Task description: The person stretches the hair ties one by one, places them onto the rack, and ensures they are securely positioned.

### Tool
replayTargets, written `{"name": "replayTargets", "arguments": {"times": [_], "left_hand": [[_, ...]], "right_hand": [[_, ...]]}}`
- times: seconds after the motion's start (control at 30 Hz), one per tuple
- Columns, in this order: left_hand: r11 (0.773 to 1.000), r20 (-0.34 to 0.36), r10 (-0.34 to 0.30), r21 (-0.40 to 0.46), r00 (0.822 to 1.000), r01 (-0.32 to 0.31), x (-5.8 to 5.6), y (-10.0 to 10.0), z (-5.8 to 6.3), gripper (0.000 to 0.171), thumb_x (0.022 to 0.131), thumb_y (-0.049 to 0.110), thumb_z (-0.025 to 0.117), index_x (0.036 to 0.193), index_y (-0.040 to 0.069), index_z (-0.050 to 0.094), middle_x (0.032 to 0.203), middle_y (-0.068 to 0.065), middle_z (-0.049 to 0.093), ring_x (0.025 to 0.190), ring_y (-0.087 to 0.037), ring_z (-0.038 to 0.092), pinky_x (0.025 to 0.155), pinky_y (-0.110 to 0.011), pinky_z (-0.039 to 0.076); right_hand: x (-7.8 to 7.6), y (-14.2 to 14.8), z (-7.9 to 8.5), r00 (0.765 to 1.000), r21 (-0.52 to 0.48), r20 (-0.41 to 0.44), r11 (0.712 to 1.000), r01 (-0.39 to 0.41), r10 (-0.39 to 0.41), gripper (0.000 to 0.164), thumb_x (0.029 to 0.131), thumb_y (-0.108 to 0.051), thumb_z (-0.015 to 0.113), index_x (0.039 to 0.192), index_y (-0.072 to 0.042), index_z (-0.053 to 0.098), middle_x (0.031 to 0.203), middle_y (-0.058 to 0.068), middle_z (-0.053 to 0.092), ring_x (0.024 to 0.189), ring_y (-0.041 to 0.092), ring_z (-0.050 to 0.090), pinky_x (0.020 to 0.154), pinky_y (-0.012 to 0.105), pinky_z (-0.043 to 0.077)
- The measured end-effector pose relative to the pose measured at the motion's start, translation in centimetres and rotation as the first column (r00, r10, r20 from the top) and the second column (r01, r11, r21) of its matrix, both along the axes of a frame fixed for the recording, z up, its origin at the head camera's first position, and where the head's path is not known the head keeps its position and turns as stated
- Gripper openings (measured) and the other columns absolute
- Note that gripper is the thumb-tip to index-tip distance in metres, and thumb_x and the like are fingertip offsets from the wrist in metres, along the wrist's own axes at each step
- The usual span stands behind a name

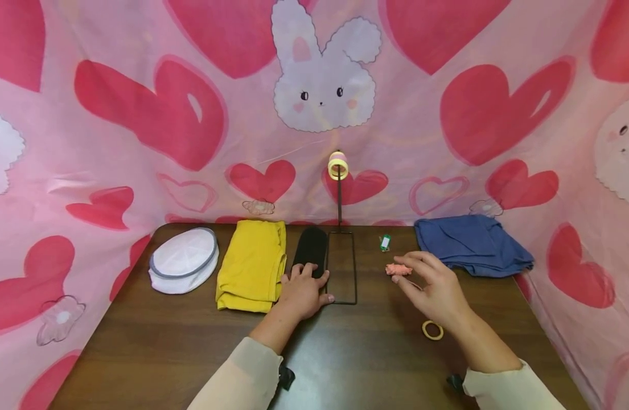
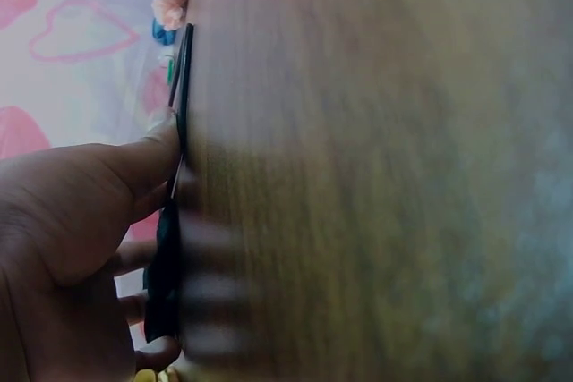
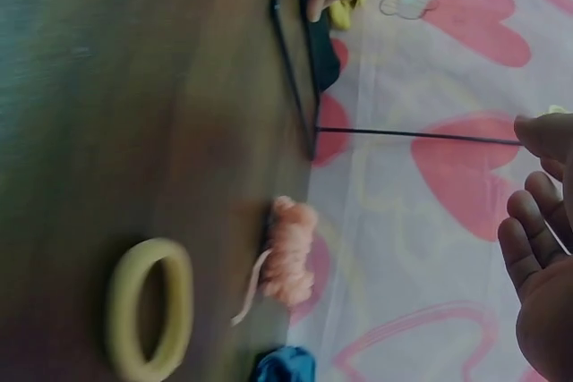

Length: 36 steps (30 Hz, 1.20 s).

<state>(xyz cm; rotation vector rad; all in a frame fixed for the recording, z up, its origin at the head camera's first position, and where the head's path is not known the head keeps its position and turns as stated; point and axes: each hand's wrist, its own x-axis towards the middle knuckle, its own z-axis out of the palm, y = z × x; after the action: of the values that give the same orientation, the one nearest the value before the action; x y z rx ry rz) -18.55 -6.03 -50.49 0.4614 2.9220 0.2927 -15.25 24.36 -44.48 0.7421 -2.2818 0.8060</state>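
Note:
My left hand (image 1: 303, 293) rests with fingertips on a flat black rounded item (image 1: 311, 247) whose kind I cannot tell. Its thumb touches the wire base of a black metal stand (image 1: 355, 267). Several yellow and pink rings (image 1: 337, 165) hang at the top of the stand's upright rod. My right hand (image 1: 437, 287) hovers with loosely bent fingers, holding nothing. In the right wrist view, the small coral yarn bundle (image 3: 291, 252) lies on the table, apart from that hand (image 3: 546, 230). A loose yellow ring (image 1: 432, 330) lies near the right wrist, on the table.
Left of the black item lie a folded yellow cloth (image 1: 253, 265) and a round white mesh item with grey rim (image 1: 183, 259). A folded blue cloth (image 1: 473, 245) is at the back right. A small green item (image 1: 385, 242) lies behind the yarn. Pink printed fabric (image 1: 314, 199) surrounds the table.

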Motion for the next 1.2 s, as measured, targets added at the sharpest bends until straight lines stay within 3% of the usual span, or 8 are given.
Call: {"name": "replayTargets", "arguments": {"times": [0.1, 0.37, 0.53, 0.67, 0.93, 1.2], "left_hand": [[1.000, -0.006, 0.012, 0.009, 1.000, -0.012, 0.2, -0.1, 0.1, 0.069, 0.094, 0.064, 0.063, 0.155, 0.033, 0.051, 0.159, -0.009, 0.041, 0.142, -0.040, 0.033, 0.104, -0.064, 0.034], [1.000, -0.013, 0.001, 0.018, 1.000, -0.001, 0.1, 0.1, -0.1, 0.069, 0.094, 0.064, 0.063, 0.155, 0.033, 0.051, 0.159, -0.010, 0.041, 0.142, -0.041, 0.033, 0.104, -0.064, 0.034], [1.000, -0.006, 0.005, 0.019, 1.000, -0.005, 0.1, 0.1, -0.1, 0.070, 0.094, 0.064, 0.063, 0.155, 0.033, 0.050, 0.159, -0.010, 0.041, 0.143, -0.041, 0.033, 0.105, -0.064, 0.034], [1.000, -0.002, 0.003, 0.022, 1.000, -0.003, 0.1, 0.2, 0.0, 0.069, 0.094, 0.063, 0.063, 0.155, 0.033, 0.050, 0.159, -0.010, 0.041, 0.143, -0.041, 0.033, 0.105, -0.065, 0.033], [1.000, -0.004, 0.004, 0.023, 1.000, -0.004, 0.0, 0.1, 0.1, 0.069, 0.095, 0.063, 0.063, 0.155, 0.032, 0.051, 0.159, -0.011, 0.041, 0.143, -0.041, 0.032, 0.105, -0.065, 0.033], [1.000, -0.002, 0.006, 0.018, 1.000, -0.006, 0.1, 0.2, 0.1, 0.069, 0.095, 0.062, 0.063, 0.155, 0.033, 0.050, 0.160, -0.010, 0.040, 0.143, -0.041, 0.032, 0.105, -0.065, 0.033]], "right_hand": [[0.6, 0.6, -0.8, 1.000, 0.030, 0.029, 1.000, -0.003, 0.003, 0.042, 0.075, -0.009, 0.090, 0.115, -0.007, 0.078, 0.110, 0.004, 0.070, 0.100, 0.023, 0.067, 0.090, 0.012, 0.044], [2.1, 2.7, -2.2, 0.995, 0.110, 0.092, 0.994, 0.011, -0.022, 0.046, 0.074, -0.012, 0.093, 0.118, -0.012, 0.077, 0.114, -0.001, 0.069, 0.102, 0.016, 0.065, 0.086, 0.016, 0.047], [2.9, 3.9, -3.2, 0.990, 0.146, 0.140, 0.989, -0.002, -0.018, 0.052, 0.072, -0.013, 0.094, 0.121, -0.017, 0.076, 0.116, -0.001, 0.069, 0.109, 0.021, 0.064, 0.099, 0.012, 0.038], [3.6, 4.8, -3.9, 0.981, 0.194, 0.192, 0.981, -0.007, -0.031, 0.056, 0.072, -0.017, 0.095, 0.124, -0.019, 0.075, 0.119, -0.003, 0.068, 0.110, 0.021, 0.063, 0.100, 0.011, 0.035], [4.4, 6.1, -4.8, 0.960, 0.267, 0.276, 0.963, -0.024, -0.053, 0.060, 0.073, -0.025, 0.096, 0.128, -0.017, 0.073, 0.124, -0.001, 0.067, 0.116, 0.021, 0.061, 0.099, 0.021, 0.040], [4.9, 7.1, -5.8, 0.954, 0.314, 0.294, 0.949, -0.034, -0.063, 0.069, 0.065, -0.022, 0.099, 0.128, -0.016, 0.072, 0.124, 0.000, 0.067, 0.115, 0.023, 0.059, 0.096, 0.035, 0.042]]}}
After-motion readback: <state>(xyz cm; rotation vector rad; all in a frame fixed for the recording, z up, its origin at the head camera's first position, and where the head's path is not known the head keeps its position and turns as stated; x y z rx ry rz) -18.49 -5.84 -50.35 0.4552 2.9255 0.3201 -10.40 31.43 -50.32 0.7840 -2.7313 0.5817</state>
